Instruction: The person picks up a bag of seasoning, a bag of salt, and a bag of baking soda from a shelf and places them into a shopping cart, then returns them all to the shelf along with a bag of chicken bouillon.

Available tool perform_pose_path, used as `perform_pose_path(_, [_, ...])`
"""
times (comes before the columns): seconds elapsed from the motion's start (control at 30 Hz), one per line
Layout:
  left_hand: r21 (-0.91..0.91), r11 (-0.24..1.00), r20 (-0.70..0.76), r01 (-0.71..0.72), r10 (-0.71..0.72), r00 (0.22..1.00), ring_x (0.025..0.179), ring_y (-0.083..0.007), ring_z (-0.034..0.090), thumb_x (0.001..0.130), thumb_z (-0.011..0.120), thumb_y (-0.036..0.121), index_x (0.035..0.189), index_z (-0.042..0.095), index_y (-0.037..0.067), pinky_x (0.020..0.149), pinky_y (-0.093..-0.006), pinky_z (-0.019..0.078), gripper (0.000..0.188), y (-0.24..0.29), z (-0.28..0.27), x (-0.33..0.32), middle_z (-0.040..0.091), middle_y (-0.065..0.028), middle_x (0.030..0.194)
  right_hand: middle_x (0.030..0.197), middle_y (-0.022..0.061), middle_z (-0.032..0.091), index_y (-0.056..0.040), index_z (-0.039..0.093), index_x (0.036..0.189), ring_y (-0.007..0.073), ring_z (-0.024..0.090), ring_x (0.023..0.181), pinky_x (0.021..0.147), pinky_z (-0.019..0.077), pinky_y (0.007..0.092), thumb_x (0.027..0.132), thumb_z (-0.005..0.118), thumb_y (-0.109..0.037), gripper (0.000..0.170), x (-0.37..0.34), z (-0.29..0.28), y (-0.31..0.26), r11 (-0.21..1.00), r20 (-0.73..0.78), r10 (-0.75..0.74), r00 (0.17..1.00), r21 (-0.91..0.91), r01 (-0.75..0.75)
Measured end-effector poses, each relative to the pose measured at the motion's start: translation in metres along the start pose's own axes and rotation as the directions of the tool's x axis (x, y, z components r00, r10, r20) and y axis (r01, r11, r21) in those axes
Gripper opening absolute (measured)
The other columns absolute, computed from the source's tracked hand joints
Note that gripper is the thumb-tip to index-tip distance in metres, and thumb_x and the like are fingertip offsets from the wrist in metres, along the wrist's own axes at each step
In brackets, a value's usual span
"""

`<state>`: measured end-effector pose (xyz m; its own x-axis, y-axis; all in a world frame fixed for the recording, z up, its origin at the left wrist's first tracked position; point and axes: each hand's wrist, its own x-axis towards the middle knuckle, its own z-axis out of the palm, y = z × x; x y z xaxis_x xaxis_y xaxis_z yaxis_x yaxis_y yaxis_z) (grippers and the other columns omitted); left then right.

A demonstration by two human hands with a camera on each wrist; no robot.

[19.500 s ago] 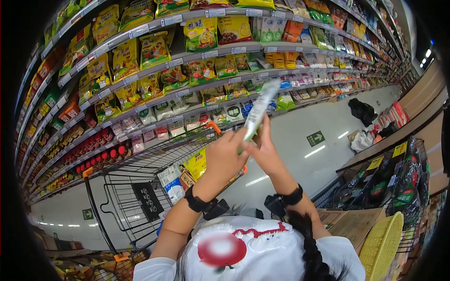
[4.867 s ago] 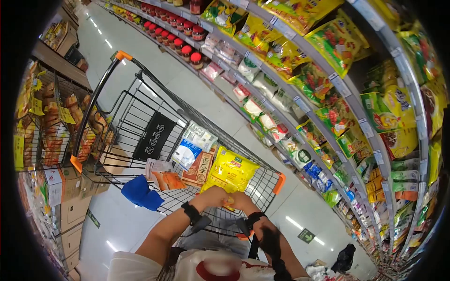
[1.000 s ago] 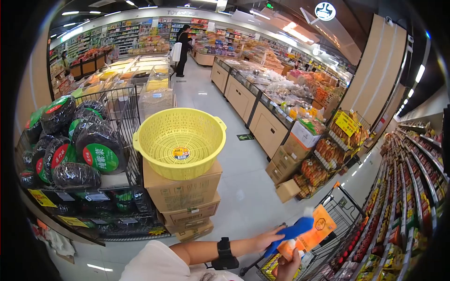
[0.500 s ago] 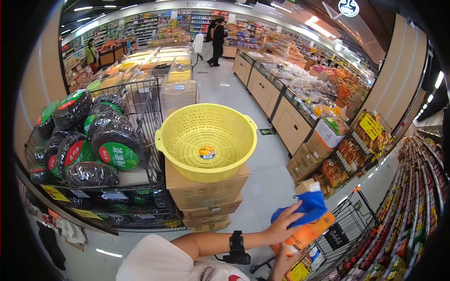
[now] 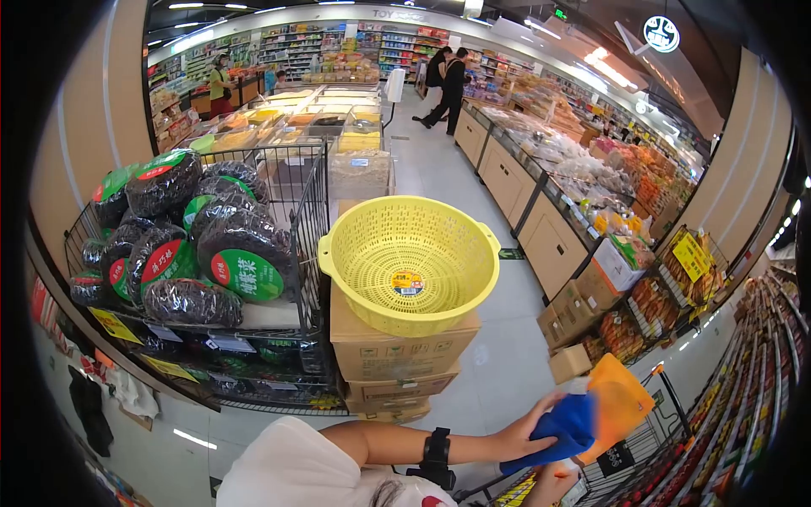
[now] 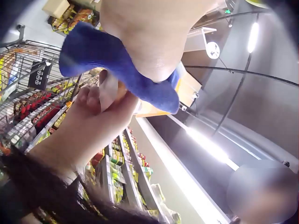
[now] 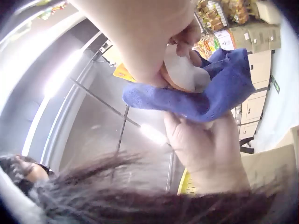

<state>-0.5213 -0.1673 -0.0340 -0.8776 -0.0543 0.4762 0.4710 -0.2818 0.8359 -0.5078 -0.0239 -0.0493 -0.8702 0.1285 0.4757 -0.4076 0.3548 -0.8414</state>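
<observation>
My left hand (image 5: pixel 522 438) grips a blue cloth (image 5: pixel 564 429), its fingers bent over the fabric. Just below it, my right hand (image 5: pixel 553 483) pinches the lower end of an orange packet (image 5: pixel 635 399), which stands up behind the cloth. In the right wrist view a whitish piece (image 7: pixel 184 70) shows at the right hand's fingers, beside the cloth. The left wrist view has the cloth (image 6: pixel 100 53) draped between both hands, hiding most of the packet. Beyond and below the hands is a black wire shopping cart (image 5: pixel 615 459) with goods inside.
A yellow plastic colander (image 5: pixel 405 228) tops stacked cartons (image 5: pixel 401 355) ahead. Left of it, a wire bin (image 5: pixel 312 203) holds dark wrapped seaweed rounds (image 5: pixel 241 262). Counters (image 5: pixel 553 245) line the aisle, where two people (image 5: pixel 448 84) stand. Packed shelves (image 5: pixel 760 389) run along the right.
Earlier both hands held a pale packet at the shelves, then were at a yellow bag in the cart. In the last second, the cloth and orange packet shifted right in view as the head turned left.
</observation>
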Motion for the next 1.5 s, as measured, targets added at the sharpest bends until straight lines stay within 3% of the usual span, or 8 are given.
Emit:
perform_pose_path(0.07, [0.069, 0.997, -0.149, -0.040, 0.050, 0.988, 0.122, -0.0225, 0.032, 0.083, 0.054, 0.015, 0.133, 0.021, 0.005, 0.099, -0.0323, 0.0254, 0.061, -0.008, 0.002, -0.003, 0.032, -0.0172, 0.131, 0.058, 0.0032, 0.051, 0.0022, 0.050, 0.064, 0.0111, 0.045, 0.053, 0.050, 0.0393, 0.0252, 0.072, 0.052, -0.004, 0.010, -0.001, -0.001, 0.000, 0.999, -0.018, -0.038, 0.999, 0.014, 0.038])
perform_pose_path(0.13, [0.036, 0.933, 0.053, 0.358, -0.360, 0.932, 0.104, -0.0159, 0.047, 0.081, 0.058, 0.021, 0.128, 0.031, 0.003, 0.090, -0.0284, 0.0366, 0.057, -0.011, -0.007, -0.007, 0.048, -0.0124, 0.116, 0.055, 0.0031, 0.050, 0.0008, 0.048, 0.065, 0.0115, 0.045, 0.051, 0.049, 0.0388, 0.0259, 0.073, 0.052, -0.005, 0.011, 0.000, -0.007, 0.001, 0.998, 0.137, 0.025, 0.990, -0.063, -0.017])
perform_pose_path(0.47, [0.116, 0.964, -0.083, 0.238, -0.229, 0.970, 0.078, -0.0116, 0.058, 0.077, 0.064, 0.030, 0.102, 0.054, 0.000, 0.072, -0.0251, 0.0460, 0.041, 0.014, -0.018, -0.001, 0.062, -0.0084, 0.086, 0.071, 0.0087, 0.056, 0.0045, 0.054, 0.091, 0.0145, 0.052, 0.058, 0.053, 0.0431, 0.0267, 0.079, 0.055, -0.011, 0.020, 0.010, -0.005, -0.030, 0.971, 0.169, 0.198, 0.966, -0.171, -0.169])
perform_pose_path(0.67, [0.305, 0.927, -0.130, 0.216, -0.184, 0.974, 0.073, -0.0107, 0.059, 0.076, 0.066, 0.025, 0.101, 0.056, -0.001, 0.068, -0.0242, 0.0474, 0.038, 0.028, -0.011, 0.003, 0.063, -0.0070, 0.085, 0.095, 0.0110, 0.052, 0.0008, 0.044, 0.113, 0.0155, 0.053, 0.072, 0.059, 0.0453, 0.0239, 0.082, 0.055, -0.009, 0.034, 0.004, -0.003, -0.031, 0.811, 0.278, 0.424, 0.862, 0.306, -0.498])
perform_pose_path(0.8, [0.164, 0.964, -0.306, 0.209, -0.152, 0.940, 0.071, -0.0128, 0.060, 0.073, 0.068, 0.027, 0.095, 0.057, -0.001, 0.066, -0.0264, 0.0478, 0.037, 0.025, -0.013, 0.023, 0.063, -0.0094, 0.080, 0.098, 0.0104, 0.052, 0.0003, 0.036, 0.118, 0.0158, 0.055, 0.075, 0.055, 0.0468, 0.0237, 0.084, 0.053, -0.011, 0.039, -0.003, 0.016, -0.024, 0.745, 0.179, 0.307, 0.935, 0.566, -0.353])
perform_pose_path(1.1, [-0.256, 0.781, 0.257, 0.569, -0.512, 0.819, 0.090, -0.0120, 0.054, 0.076, 0.066, 0.018, 0.113, 0.044, 0.001, 0.077, -0.0244, 0.0455, 0.047, 0.006, 0.000, 0.009, 0.055, -0.0060, 0.102, 0.095, 0.0095, 0.053, 0.0006, 0.038, 0.116, 0.0111, 0.053, 0.071, 0.054, 0.0431, 0.0195, 0.083, 0.052, -0.011, 0.037, 0.005, 0.015, -0.010, 0.953, -0.350, 0.136, 0.927, 0.302, -0.025])
perform_pose_path(1.37, [-0.357, 0.735, 0.219, 0.576, -0.534, 0.817, 0.086, -0.0107, 0.055, 0.078, 0.064, 0.015, 0.107, 0.050, 0.002, 0.076, -0.0248, 0.0463, 0.035, 0.000, -0.003, 0.019, 0.058, -0.0053, 0.097, 0.108, 0.0169, 0.047, 0.0052, 0.033, 0.116, 0.0220, 0.049, 0.097, 0.083, 0.0395, 0.0322, 0.079, 0.054, -0.005, 0.044, -0.004, 0.015, -0.007, 0.966, -0.324, 0.075, 0.943, 0.259, 0.012])
perform_pose_path(1.5, [-0.278, 0.766, 0.128, 0.580, -0.569, 0.812, 0.082, -0.0100, 0.057, 0.078, 0.064, 0.012, 0.100, 0.054, 0.001, 0.073, -0.0243, 0.0478, 0.027, 0.007, -0.002, 0.021, 0.060, -0.0048, 0.091, 0.112, 0.0156, 0.045, 0.0022, 0.029, 0.122, 0.0227, 0.048, 0.101, 0.088, 0.0386, 0.0348, 0.077, 0.055, -0.005, 0.052, 0.001, 0.011, 0.003, 0.744, -0.168, 0.220, 0.961, 0.666, -0.054])
